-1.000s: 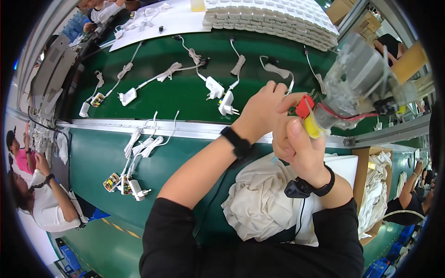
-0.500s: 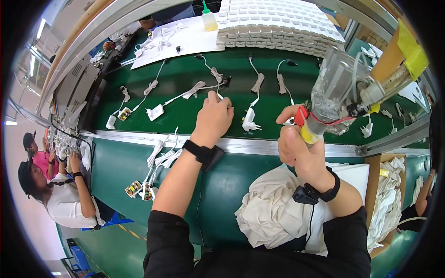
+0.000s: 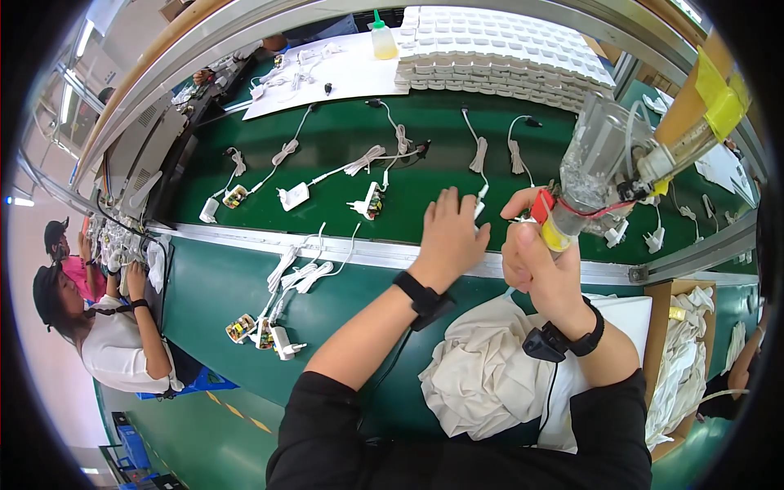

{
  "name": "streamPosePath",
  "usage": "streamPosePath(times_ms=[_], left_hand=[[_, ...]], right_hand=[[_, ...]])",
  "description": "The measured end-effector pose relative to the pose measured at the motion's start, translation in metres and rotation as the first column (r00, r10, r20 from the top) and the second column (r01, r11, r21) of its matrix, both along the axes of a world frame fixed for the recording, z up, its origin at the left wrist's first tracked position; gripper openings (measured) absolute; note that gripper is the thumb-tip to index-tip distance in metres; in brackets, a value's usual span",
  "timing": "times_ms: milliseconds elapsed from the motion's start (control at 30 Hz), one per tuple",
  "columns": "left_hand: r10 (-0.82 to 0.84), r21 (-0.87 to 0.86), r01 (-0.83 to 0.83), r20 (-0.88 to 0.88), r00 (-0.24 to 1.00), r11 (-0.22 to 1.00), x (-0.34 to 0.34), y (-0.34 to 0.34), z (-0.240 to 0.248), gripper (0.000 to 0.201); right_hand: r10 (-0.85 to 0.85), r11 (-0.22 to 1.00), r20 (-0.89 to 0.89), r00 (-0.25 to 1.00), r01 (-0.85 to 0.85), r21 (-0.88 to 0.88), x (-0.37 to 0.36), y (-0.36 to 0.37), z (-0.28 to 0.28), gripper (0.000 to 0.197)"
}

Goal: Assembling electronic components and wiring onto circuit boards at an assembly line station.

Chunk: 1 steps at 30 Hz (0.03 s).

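My left hand (image 3: 451, 235) reaches over the green belt with fingers stretched out, covering most of a white plug adapter (image 3: 480, 209) whose end shows between index finger and thumb. Its white cord bundle (image 3: 478, 155) runs away from me. To the left of that hand, another plug adapter (image 3: 367, 202) lies with its circuit board exposed. My right hand (image 3: 541, 265) is closed around a hand tool (image 3: 557, 229) with a red lever and yellow band. A cut clear plastic bottle (image 3: 599, 155) holding small scraps surrounds the tool's upper part. The fingers hide its working end.
More adapters with cords (image 3: 294, 196) lie along the belt; several rest on the near bench (image 3: 278, 339). White trays (image 3: 498, 57) are stacked at the back, beside a glue bottle (image 3: 383, 39). Cream cloth (image 3: 486, 367) and a cardboard box (image 3: 657, 359) are near right. Other people work at left.
My left hand has let go of the adapter with the exposed board and moved right, over the adjacent adapter. My right hand keeps the tool in nearly the same place.
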<state>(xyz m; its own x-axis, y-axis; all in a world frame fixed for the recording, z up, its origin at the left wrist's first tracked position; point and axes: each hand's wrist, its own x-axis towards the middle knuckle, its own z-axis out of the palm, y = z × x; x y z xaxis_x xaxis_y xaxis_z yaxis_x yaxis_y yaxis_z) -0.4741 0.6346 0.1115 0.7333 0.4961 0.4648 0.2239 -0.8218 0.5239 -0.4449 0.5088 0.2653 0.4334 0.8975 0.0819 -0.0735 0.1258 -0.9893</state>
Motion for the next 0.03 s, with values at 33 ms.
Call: streamPosePath(times_ms=[33], left_hand=[[-0.025, 0.018, 0.025, -0.025, 0.999, 1.0, 0.0033, -0.0043, -0.0001, 0.062]], right_hand=[[0.014, 1.0, 0.026, 1.0, -0.013, -0.027, 0.0014, -0.0008, 0.0008, 0.031]])
